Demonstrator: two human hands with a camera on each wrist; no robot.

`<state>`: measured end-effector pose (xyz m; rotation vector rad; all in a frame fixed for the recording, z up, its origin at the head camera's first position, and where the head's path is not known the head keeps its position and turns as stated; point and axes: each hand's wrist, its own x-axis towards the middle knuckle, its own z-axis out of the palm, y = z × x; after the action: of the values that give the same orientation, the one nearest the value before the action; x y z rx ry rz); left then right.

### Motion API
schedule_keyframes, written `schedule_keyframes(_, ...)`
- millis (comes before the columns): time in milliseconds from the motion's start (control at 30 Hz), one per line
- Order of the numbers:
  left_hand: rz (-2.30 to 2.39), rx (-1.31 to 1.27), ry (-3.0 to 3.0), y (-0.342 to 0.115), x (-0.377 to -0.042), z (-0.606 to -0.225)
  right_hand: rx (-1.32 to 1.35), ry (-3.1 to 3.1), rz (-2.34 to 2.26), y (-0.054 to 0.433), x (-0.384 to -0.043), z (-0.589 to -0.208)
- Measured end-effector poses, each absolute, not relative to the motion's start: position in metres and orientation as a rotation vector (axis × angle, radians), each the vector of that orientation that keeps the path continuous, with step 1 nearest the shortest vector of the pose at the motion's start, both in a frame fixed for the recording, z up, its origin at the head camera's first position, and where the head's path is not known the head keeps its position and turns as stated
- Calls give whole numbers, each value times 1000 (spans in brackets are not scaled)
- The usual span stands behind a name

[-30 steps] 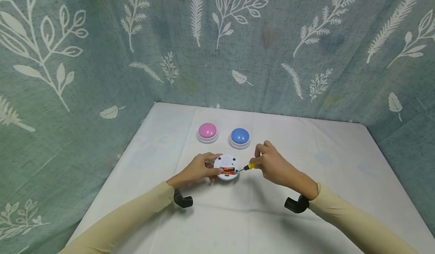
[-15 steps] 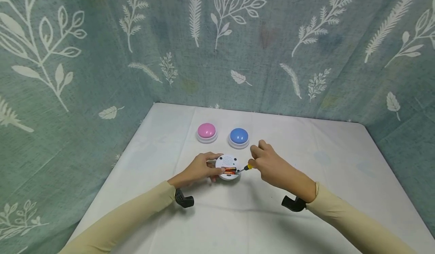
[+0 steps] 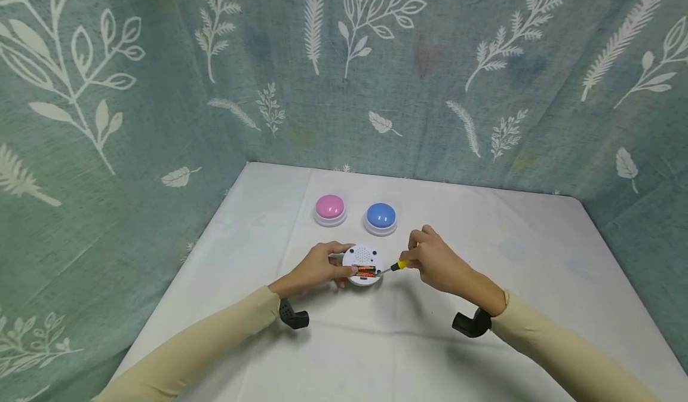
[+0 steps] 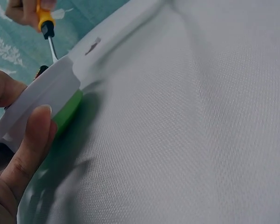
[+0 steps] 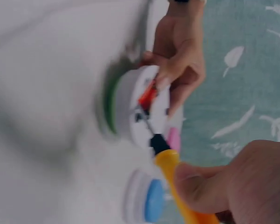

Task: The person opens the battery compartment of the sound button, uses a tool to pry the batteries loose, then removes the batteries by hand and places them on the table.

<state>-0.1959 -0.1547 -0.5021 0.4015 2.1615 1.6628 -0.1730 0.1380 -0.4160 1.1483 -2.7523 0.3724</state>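
Now more screwdriver (image 3: 398,266) shows past the right grip (image 3: 439,264) pinching it; left grip (image 3: 314,269) clamps white device (image 3: 364,262).

Backdrop (image 3: 424,136)'s done in muted teal, printed with white leaves and sprigs, while the tablecloth (image 3: 355,360)'s plain white. The round gadget (image 3: 363,255) is cased in white, with a green dome (image 4: 70,110), and its batteries (image 3: 367,269) are wrapped in red-orange. Yellow and black are used for the screwdriver (image 3: 399,265). Pink's worn by one button (image 3: 329,208), blue by another button (image 3: 381,215); sleeves (image 3: 215,342) are beige.

Left hand (image 3: 314,267) and right hand (image 3: 439,266) in curled grips, forearms (image 3: 215,333) angled inward
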Motion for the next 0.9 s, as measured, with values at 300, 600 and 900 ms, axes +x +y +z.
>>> schedule_keyframes(300, 1653, 377, 2130, -162, -198, -502, 1028, -2743, 712, 155, -172, -447)
schedule_keyframes(600, 1683, 392, 2074, -162, -199, -504, 942, -2783, 887, 158, -167, -469)
schedule_keyframes(900, 1724, 421, 2034, -156, -199, -506, 1011, -2787, 820, 153, -165, -462)
